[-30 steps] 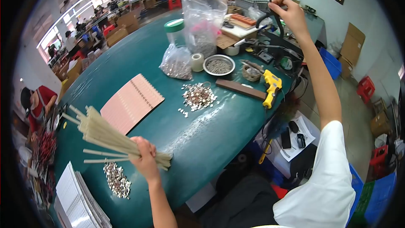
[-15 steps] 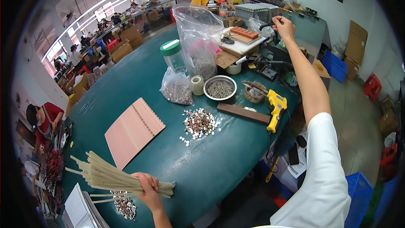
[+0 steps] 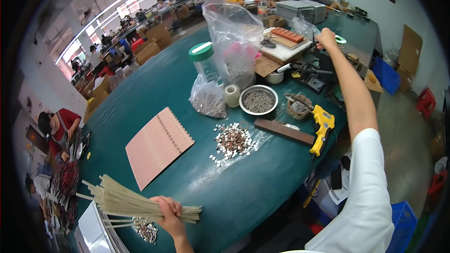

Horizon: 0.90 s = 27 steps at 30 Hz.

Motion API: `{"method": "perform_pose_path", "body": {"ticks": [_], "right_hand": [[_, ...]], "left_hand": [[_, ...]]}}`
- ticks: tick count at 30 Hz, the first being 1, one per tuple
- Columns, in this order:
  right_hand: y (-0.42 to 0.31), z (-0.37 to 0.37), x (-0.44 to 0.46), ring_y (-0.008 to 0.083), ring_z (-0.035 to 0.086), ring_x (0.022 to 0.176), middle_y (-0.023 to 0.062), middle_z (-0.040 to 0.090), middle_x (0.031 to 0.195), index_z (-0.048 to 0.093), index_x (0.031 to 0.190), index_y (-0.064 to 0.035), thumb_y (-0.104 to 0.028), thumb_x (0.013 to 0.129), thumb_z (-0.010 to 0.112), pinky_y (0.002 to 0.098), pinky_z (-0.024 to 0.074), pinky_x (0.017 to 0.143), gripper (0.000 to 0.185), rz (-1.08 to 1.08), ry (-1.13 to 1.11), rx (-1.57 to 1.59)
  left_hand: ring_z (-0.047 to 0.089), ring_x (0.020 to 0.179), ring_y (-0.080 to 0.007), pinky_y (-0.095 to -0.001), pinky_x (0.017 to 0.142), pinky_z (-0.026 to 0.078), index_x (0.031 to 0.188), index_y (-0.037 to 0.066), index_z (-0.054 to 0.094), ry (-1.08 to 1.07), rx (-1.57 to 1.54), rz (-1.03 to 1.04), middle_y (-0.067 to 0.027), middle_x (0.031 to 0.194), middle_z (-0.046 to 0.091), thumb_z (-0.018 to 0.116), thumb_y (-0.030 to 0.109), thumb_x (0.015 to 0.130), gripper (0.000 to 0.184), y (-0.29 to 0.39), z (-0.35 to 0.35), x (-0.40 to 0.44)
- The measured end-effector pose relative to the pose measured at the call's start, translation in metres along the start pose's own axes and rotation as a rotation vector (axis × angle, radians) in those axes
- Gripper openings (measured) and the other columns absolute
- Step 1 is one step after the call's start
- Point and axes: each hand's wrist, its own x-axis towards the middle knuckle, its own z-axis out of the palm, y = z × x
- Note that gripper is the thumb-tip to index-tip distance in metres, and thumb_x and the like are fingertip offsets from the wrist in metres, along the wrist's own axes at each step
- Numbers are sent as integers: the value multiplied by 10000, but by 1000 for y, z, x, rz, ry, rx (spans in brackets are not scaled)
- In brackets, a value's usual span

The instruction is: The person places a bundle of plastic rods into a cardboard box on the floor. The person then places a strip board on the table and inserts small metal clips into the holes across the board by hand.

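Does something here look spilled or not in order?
Nothing clearly spilled. Slightly odd: a few sticks splay from the bundle in the left hand, and some shiny pieces stray from their heap.

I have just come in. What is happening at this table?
The person's left hand grips a bundle of long pale sticks over the green table. The right hand is held out beside the white board; what it holds, if anything, is unclear. A yellow glue gun lies untouched at one end of a brown bar, and small shiny pieces lie in two loose piles.
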Motion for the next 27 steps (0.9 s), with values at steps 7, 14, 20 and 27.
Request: {"method": "perform_pose_path", "body": {"ticks": [7, 14, 20, 27], "right_hand": [[-3, -20, 5, 330, 549, 1255, 194, 556, 1376, 499, 1394, -19, -212, 920, 597, 398, 424, 1052, 520, -875, 59, -335], [-131, -26, -245, 282, 634, 917, 167, 638, 1028, 589, 1172, 11, 7, 928, 555, 358, 493, 815, 246, -1265, -545, 5], [-175, -4, -448, 287, 599, 665, 76, 571, 718, 633, 878, -77, -70, 741, 685, 396, 489, 583, 146, -1910, -651, 103], [-212, 44, -566, 238, 604, 661, 43, 580, 721, 645, 892, -91, -120, 782, 714, 373, 489, 566, 133, -2275, -956, 194]], "left_hand": [[389, 624, -58, -224, 526, 342, 929, 104, 483, -3, -91, -63, 34, 775, 417, 551, 140, 1016, 116, -7, 1, -4], [337, 491, -47, -228, 450, 300, 813, 117, 433, 83, -353, 82, 47, 619, 362, 508, 228, 1047, 270, 33, -6, 6], [348, 436, -73, -260, 425, 301, 765, 130, 403, 273, -478, 116, 36, 553, 333, 517, 304, 1038, 343, 128, -79, -72], [291, 435, -37, -216, 430, 270, 816, 137, 495, 808, -492, 120, 68, 566, 334, 528, 280, 1020, 251, 189, -207, -262]]}}
